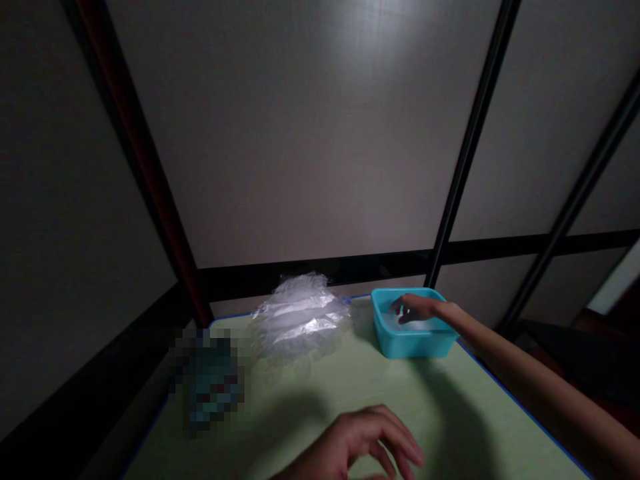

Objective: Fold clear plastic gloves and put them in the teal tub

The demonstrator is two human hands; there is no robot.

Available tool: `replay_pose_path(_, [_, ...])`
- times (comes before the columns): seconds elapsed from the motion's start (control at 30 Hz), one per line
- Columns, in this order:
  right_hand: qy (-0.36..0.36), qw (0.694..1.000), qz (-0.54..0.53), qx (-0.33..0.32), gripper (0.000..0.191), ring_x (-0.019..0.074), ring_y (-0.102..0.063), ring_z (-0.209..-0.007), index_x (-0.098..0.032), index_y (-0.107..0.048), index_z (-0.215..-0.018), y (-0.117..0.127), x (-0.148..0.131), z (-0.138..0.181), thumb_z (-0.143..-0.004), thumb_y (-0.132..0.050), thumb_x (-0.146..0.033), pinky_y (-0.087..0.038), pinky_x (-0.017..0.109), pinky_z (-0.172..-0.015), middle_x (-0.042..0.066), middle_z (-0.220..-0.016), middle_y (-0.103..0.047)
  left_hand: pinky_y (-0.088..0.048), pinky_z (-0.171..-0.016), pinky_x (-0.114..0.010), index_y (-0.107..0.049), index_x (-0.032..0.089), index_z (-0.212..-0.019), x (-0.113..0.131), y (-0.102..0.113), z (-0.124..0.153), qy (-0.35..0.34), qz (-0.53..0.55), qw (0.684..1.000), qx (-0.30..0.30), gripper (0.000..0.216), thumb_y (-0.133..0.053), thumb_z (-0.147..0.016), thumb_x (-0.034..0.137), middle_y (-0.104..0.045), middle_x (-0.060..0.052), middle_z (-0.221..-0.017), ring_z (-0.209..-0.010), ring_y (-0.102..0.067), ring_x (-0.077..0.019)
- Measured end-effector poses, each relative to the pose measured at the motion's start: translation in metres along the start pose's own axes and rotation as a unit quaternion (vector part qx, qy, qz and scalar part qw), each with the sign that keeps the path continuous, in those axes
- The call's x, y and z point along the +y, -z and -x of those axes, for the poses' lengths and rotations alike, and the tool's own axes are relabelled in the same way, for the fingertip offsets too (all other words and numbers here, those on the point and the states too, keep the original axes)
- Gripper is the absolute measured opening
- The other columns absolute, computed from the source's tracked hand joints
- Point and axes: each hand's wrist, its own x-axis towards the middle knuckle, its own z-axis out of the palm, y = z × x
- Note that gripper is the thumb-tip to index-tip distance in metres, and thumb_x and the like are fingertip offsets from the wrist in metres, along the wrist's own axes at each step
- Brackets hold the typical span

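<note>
My right hand (416, 309) reaches over the rim into a turquoise plastic basin (417, 345) at the table's far right corner. Its fingers are curled and apart, and nothing shows between them. Something whitish and translucent lies inside the basin under the fingers; its kind cannot be made out. Close to me, at the bottom of the view, my left hand (367, 437) hovers over the table with bent, spread fingers and holds nothing. Left of the basin lies a heap of clear, shiny plastic bags or film (303, 323).
The pale green table (350, 380) has a blue edge. A blurred-out, pixelated item (213, 383) lies on its left side. Directly behind the table stand large grey panels (310, 147) with dark frames. Dark objects stand on the floor at the right.
</note>
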Motion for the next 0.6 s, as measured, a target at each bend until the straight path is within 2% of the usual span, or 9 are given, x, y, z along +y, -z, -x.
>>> replay_pose_path(0.1, [0.013,0.999,0.028,0.036,0.019,0.0179,-0.06,-0.077,-0.014,-0.06,-0.094,0.023,-0.009,0.011,-0.077,-0.059,-0.019,-0.047,0.029,-0.069,0.006,-0.091,-0.062,-0.042,-0.07,-0.027,-0.059,0.014,-0.089,-0.011,0.023,-0.005,0.025,-0.005,0.991,0.131,0.024,-0.054,-0.079,0.035,-0.061,-0.005,-0.081,-0.078,-0.057,-0.0169])
replay_pose_path(0.2, [0.027,0.99,0.046,0.13,0.018,0.0193,-0.06,-0.076,-0.013,-0.061,-0.092,0.031,-0.032,0.027,-0.077,-0.052,-0.014,-0.045,0.027,-0.067,0.009,-0.089,-0.064,-0.044,-0.068,-0.025,-0.058,0.014,-0.082,-0.041,0.049,-0.01,0.051,-0.108,0.966,0.23,0.013,-0.049,-0.078,0.022,-0.062,-0.004,-0.077,-0.076,-0.058,-0.0155])
replay_pose_path(0.23, [0.033,0.985,0.049,0.163,0.02,0.0196,-0.059,-0.079,-0.013,-0.059,-0.095,0.03,-0.043,0.034,-0.079,-0.048,-0.015,-0.044,0.028,-0.069,0.009,-0.092,-0.063,-0.045,-0.067,-0.025,-0.058,0.015,-0.079,-0.053,0.059,-0.012,0.056,-0.178,0.946,0.266,0.01,-0.048,-0.077,0.018,-0.062,-0.003,-0.076,-0.074,-0.059,-0.0152])
replay_pose_path(0.27, [0.043,0.98,0.049,0.19,0.021,0.0196,-0.058,-0.084,-0.014,-0.057,-0.098,0.025,-0.055,0.04,-0.082,-0.044,-0.016,-0.042,0.029,-0.072,0.009,-0.096,-0.061,-0.046,-0.065,-0.024,-0.057,0.015,-0.076,-0.064,0.069,-0.013,0.064,-0.262,0.913,0.307,0.008,-0.049,-0.074,0.015,-0.061,-0.002,-0.074,-0.072,-0.059,-0.0149])
replay_pose_path(0.33, [0.072,0.97,0.044,0.227,0.02,0.0184,-0.056,-0.086,-0.016,-0.055,-0.095,0.01,-0.081,0.054,-0.085,-0.038,-0.017,-0.041,0.029,-0.075,0.008,-0.095,-0.06,-0.047,-0.067,-0.026,-0.057,0.016,-0.077,-0.082,0.093,-0.015,0.082,-0.314,0.877,0.355,0.012,-0.048,-0.073,0.009,-0.06,-0.003,-0.08,-0.077,-0.058,-0.0161])
replay_pose_path(0.37, [0.113,0.962,0.04,0.245,0.018,0.0177,-0.056,-0.082,-0.016,-0.055,-0.091,0.0,-0.093,0.059,-0.085,-0.038,-0.018,-0.041,0.028,-0.072,0.007,-0.09,-0.06,-0.047,-0.07,-0.026,-0.056,0.015,-0.079,-0.088,0.105,-0.015,0.09,-0.338,0.858,0.377,0.015,-0.047,-0.072,0.006,-0.059,-0.004,-0.085,-0.083,-0.057,-0.017])
replay_pose_path(0.43, [0.182,0.956,0.042,0.226,0.017,0.0166,-0.056,-0.076,-0.017,-0.056,-0.086,-0.023,-0.113,0.068,-0.085,-0.039,-0.016,-0.04,0.026,-0.068,0.006,-0.082,-0.06,-0.044,-0.08,-0.03,-0.056,0.015,-0.09,-0.096,0.13,-0.016,0.11,-0.39,0.815,0.414,0.023,-0.047,-0.072,0.002,-0.055,-0.006,-0.099,-0.098,-0.052,-0.019])
replay_pose_path(0.5, [0.213,0.957,0.05,0.19,0.018,0.0164,-0.056,-0.073,-0.016,-0.056,-0.085,-0.046,-0.127,0.07,-0.085,-0.039,-0.015,-0.04,0.026,-0.067,0.006,-0.079,-0.06,-0.04,-0.088,-0.036,-0.054,0.014,-0.101,-0.098,0.152,-0.018,0.137,-0.437,0.778,0.431,0.026,-0.049,-0.077,0.005,-0.051,-0.009,-0.11,-0.107,-0.046,-0.0216])
replay_pose_path(0.6, [0.234,0.961,0.055,0.134,0.018,0.0166,-0.056,-0.073,-0.015,-0.056,-0.082,-0.073,-0.135,0.063,-0.084,-0.039,-0.013,-0.04,0.025,-0.066,0.006,-0.077,-0.06,-0.044,-0.082,-0.041,-0.05,0.015,-0.11,-0.098,0.175,-0.022,0.178,-0.486,0.748,0.416,0.027,-0.051,-0.084,0.023,-0.05,-0.009,-0.113,-0.099,-0.052,-0.0213])
